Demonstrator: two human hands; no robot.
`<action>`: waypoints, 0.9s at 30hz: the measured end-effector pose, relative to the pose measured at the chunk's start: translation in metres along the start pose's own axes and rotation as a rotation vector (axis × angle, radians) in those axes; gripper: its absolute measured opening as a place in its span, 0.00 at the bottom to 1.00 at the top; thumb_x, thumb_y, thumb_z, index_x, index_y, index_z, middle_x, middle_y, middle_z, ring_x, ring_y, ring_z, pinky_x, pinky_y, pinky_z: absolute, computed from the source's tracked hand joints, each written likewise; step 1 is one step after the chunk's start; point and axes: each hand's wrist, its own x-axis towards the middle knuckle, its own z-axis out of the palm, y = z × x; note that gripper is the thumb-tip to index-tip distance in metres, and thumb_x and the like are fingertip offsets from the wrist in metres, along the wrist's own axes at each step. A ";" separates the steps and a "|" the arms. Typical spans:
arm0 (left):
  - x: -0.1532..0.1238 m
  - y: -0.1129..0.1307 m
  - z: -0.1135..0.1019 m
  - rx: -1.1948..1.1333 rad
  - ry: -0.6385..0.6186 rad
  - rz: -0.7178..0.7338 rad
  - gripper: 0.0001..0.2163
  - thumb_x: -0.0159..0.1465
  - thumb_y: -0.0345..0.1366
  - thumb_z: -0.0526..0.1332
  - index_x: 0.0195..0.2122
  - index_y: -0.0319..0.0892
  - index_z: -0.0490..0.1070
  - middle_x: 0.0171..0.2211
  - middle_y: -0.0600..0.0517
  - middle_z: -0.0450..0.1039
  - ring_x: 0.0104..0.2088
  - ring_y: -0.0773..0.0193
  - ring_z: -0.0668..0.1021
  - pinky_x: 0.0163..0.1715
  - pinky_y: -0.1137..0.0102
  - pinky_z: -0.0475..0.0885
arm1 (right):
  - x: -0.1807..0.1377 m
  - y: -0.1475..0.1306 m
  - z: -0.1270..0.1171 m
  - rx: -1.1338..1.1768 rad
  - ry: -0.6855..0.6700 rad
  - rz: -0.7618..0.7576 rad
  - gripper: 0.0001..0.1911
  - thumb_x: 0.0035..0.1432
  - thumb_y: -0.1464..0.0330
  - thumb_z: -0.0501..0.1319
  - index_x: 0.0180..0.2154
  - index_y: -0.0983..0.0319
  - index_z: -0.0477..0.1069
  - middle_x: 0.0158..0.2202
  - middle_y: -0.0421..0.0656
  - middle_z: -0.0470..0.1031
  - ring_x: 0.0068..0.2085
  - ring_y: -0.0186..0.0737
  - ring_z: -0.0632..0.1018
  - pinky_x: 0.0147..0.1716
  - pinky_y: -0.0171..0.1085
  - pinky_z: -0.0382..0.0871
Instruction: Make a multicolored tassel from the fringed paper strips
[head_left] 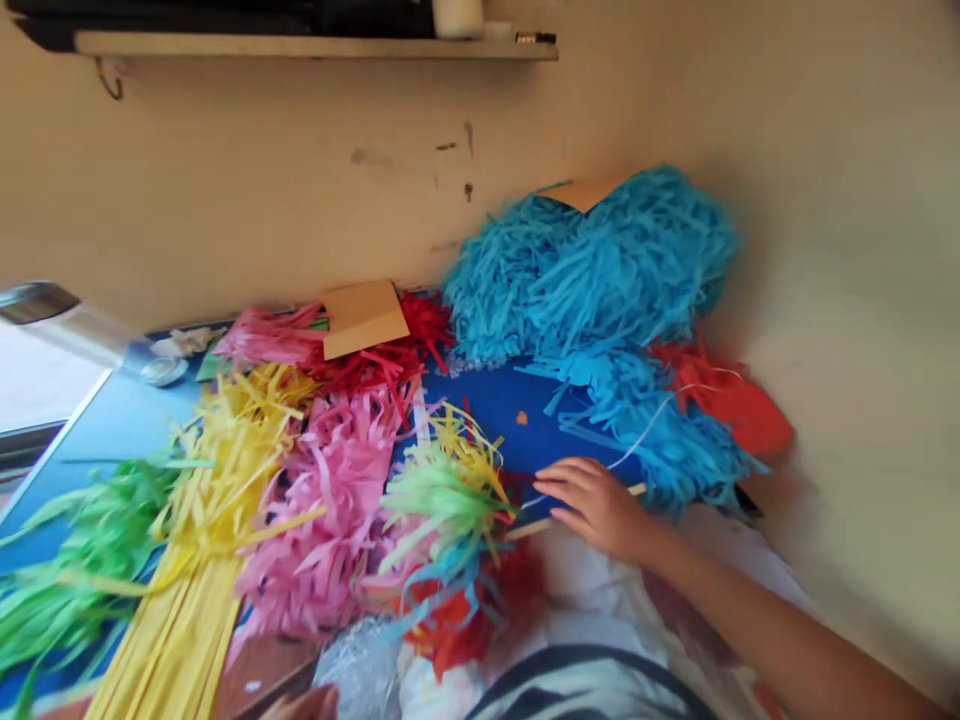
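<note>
My right hand (592,505) is beside a bundle of fringed paper strips, its fingers curved loosely around a white string (641,435). The string runs from the fingertips to the bundle and, on the other side, toward red paper at the right. Under the hand passes a thin wooden stick (529,528), reaching to the bundle. Pale green strips (442,495) top that bundle, with yellow, blue and red strips (446,625) around them. Only a blurred part of my left hand (304,705) shows at the bottom edge; its fingers are mostly hidden.
Blue fringed paper (600,265) is heaped against the wall. Pink (337,490), yellow (180,610) and green strips (97,560) cover the blue table (480,395) leftward. A steel bottle (82,330) stands far left. Red paper (739,405) lies right. A shelf (315,46) hangs above.
</note>
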 end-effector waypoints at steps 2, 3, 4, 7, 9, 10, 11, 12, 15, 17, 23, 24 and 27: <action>-0.050 0.004 0.020 -0.006 -0.105 0.009 0.07 0.60 0.46 0.63 0.34 0.51 0.76 0.31 0.53 0.79 0.29 0.61 0.80 0.28 0.68 0.76 | 0.011 -0.006 0.011 0.021 -0.042 -0.070 0.11 0.59 0.71 0.63 0.45 0.60 0.76 0.44 0.48 0.78 0.49 0.49 0.75 0.50 0.50 0.67; -0.069 0.006 0.029 -0.004 -0.159 0.008 0.06 0.58 0.46 0.63 0.31 0.54 0.77 0.28 0.54 0.80 0.27 0.60 0.80 0.26 0.68 0.76 | 0.016 -0.011 0.015 0.047 -0.054 -0.087 0.06 0.59 0.71 0.64 0.40 0.61 0.77 0.40 0.47 0.79 0.46 0.48 0.76 0.50 0.50 0.67; -0.084 0.009 0.038 0.000 -0.197 0.005 0.06 0.57 0.45 0.62 0.31 0.55 0.77 0.28 0.53 0.80 0.28 0.57 0.81 0.28 0.66 0.77 | 0.020 -0.017 0.016 0.090 -0.058 -0.085 0.04 0.59 0.71 0.63 0.36 0.61 0.77 0.36 0.46 0.80 0.42 0.46 0.78 0.49 0.48 0.67; -0.102 0.017 0.057 0.019 -0.153 -0.007 0.12 0.58 0.45 0.59 0.39 0.51 0.78 0.40 0.47 0.81 0.40 0.51 0.82 0.43 0.58 0.77 | 0.027 -0.036 0.003 0.267 -0.046 0.016 0.06 0.61 0.71 0.61 0.33 0.61 0.77 0.33 0.43 0.80 0.36 0.40 0.78 0.40 0.38 0.69; -0.099 0.025 0.064 -0.009 -0.076 -0.004 0.16 0.59 0.45 0.59 0.45 0.48 0.76 0.48 0.44 0.78 0.48 0.49 0.79 0.49 0.55 0.74 | 0.029 -0.050 -0.018 0.319 -0.001 0.098 0.07 0.60 0.71 0.60 0.32 0.61 0.77 0.32 0.42 0.79 0.34 0.38 0.78 0.34 0.35 0.68; -0.095 0.029 0.067 -0.038 -0.052 -0.003 0.18 0.59 0.45 0.59 0.48 0.47 0.75 0.50 0.43 0.77 0.50 0.48 0.78 0.51 0.54 0.73 | 0.029 -0.056 -0.031 0.323 0.032 0.128 0.07 0.59 0.71 0.60 0.31 0.61 0.76 0.31 0.42 0.79 0.33 0.38 0.77 0.33 0.34 0.67; -0.091 0.033 0.070 -0.072 -0.040 -0.003 0.19 0.59 0.45 0.59 0.50 0.47 0.74 0.52 0.43 0.75 0.52 0.48 0.77 0.52 0.53 0.72 | 0.030 -0.062 -0.046 0.327 0.072 0.151 0.07 0.59 0.70 0.60 0.30 0.61 0.76 0.29 0.41 0.78 0.31 0.38 0.77 0.31 0.34 0.66; -0.086 0.037 0.074 -0.108 -0.032 0.000 0.20 0.59 0.45 0.59 0.52 0.47 0.72 0.54 0.43 0.74 0.53 0.47 0.76 0.53 0.53 0.72 | 0.029 -0.067 -0.061 0.339 0.112 0.177 0.08 0.59 0.68 0.60 0.29 0.61 0.76 0.28 0.41 0.78 0.30 0.38 0.76 0.30 0.34 0.66; -0.073 0.049 0.088 -0.183 -0.027 0.024 0.22 0.58 0.45 0.60 0.54 0.49 0.71 0.56 0.43 0.72 0.56 0.45 0.74 0.56 0.53 0.70 | 0.027 -0.078 -0.111 0.402 0.261 0.241 0.11 0.59 0.62 0.61 0.29 0.60 0.76 0.27 0.39 0.77 0.29 0.38 0.75 0.30 0.34 0.67; -0.067 0.058 0.097 -0.208 -0.041 0.051 0.22 0.56 0.43 0.62 0.53 0.49 0.73 0.54 0.42 0.73 0.56 0.45 0.74 0.56 0.55 0.70 | 0.025 -0.081 -0.140 0.390 0.441 0.267 0.11 0.58 0.59 0.62 0.30 0.60 0.76 0.27 0.38 0.76 0.30 0.37 0.74 0.31 0.33 0.67; -0.065 0.085 0.096 -0.295 -0.111 0.036 0.20 0.51 0.32 0.61 0.47 0.48 0.78 0.53 0.44 0.74 0.55 0.46 0.73 0.56 0.51 0.67 | 0.010 -0.059 -0.187 0.233 0.902 0.360 0.11 0.51 0.60 0.65 0.28 0.62 0.76 0.22 0.39 0.72 0.25 0.34 0.70 0.25 0.33 0.63; -0.065 0.087 0.092 -0.328 -0.123 0.018 0.18 0.51 0.32 0.61 0.44 0.48 0.79 0.53 0.44 0.75 0.55 0.45 0.73 0.56 0.51 0.66 | 0.006 -0.053 -0.190 0.226 0.935 0.370 0.11 0.50 0.60 0.66 0.28 0.62 0.76 0.22 0.39 0.72 0.24 0.34 0.69 0.25 0.34 0.63; -0.063 0.091 0.085 -0.420 -0.133 -0.007 0.12 0.51 0.33 0.61 0.35 0.48 0.81 0.51 0.46 0.76 0.54 0.46 0.73 0.56 0.53 0.66 | -0.004 -0.038 -0.197 0.219 1.047 0.371 0.10 0.47 0.61 0.68 0.28 0.61 0.77 0.20 0.39 0.69 0.22 0.34 0.67 0.23 0.36 0.60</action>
